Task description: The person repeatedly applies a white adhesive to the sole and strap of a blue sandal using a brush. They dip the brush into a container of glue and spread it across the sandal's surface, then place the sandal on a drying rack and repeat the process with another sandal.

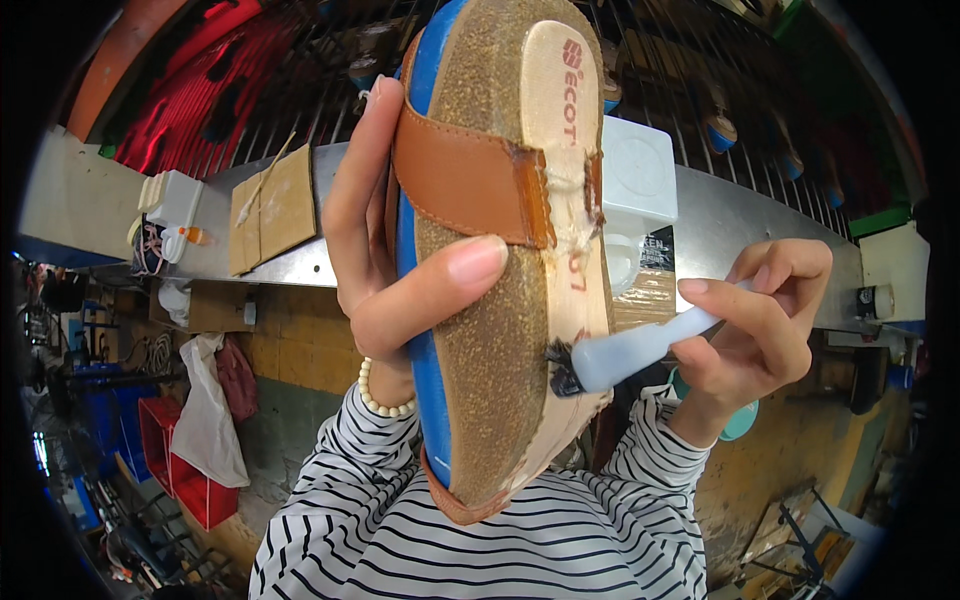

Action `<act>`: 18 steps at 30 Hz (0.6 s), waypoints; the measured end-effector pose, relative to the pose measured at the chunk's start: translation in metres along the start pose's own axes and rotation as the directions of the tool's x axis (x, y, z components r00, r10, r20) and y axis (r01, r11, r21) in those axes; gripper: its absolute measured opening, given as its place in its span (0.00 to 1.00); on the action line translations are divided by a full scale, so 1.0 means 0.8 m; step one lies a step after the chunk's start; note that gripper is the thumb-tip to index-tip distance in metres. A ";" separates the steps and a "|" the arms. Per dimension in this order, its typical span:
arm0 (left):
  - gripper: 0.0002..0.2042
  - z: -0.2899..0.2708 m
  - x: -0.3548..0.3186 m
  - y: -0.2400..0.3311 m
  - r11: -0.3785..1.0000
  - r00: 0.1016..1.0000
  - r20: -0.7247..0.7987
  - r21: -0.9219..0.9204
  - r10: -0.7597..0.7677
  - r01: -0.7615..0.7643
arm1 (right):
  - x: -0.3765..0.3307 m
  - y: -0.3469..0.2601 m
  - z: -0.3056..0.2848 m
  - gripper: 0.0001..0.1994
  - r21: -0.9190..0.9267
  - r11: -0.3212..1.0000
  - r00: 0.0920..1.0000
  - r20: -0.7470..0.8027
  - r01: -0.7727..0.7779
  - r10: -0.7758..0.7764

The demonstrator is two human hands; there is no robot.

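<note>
An unfinished sandal (480,330) stands on end close in front of me, its underside facing me. It has speckled brown filler, a pale midsole strip with red print and a brown leather strap (465,180); a blue shoe last (427,400) shows along its left edge. My left hand (385,310) grips the sandal from the left, thumb on the filler, other fingers partly behind. In my right hand (770,320), pinched between thumb and fingers, is a brush (640,350) with a whitish plastic handle. Its black bristles (563,370) touch the lower part of the pale strip.
Behind the sandal runs a metal ledge (740,205) bearing a white plastic container (640,170) and a cardboard piece (275,210) with a thin stick. Beyond it, a slatted rack (690,100) carries several shoes. Red crates (205,490) and a whitish sheet (208,420) are at lower left.
</note>
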State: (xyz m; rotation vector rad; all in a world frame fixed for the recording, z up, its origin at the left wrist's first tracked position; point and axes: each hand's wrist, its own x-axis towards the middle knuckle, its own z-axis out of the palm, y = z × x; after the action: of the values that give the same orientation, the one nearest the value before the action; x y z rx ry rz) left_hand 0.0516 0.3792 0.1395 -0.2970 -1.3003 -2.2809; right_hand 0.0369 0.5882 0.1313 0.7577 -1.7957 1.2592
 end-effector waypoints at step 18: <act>0.25 -0.013 0.024 -0.040 0.653 0.773 0.324 0.414 0.546 -0.634 | -0.001 0.009 -0.004 0.23 -0.032 0.999 0.997 0.074 0.013 -0.011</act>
State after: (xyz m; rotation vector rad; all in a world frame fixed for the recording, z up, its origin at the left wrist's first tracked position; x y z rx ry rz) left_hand 0.0194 0.3780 0.1182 -0.6363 -1.5452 -1.3234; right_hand 0.0319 0.5937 0.1279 0.8053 -1.8641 1.2057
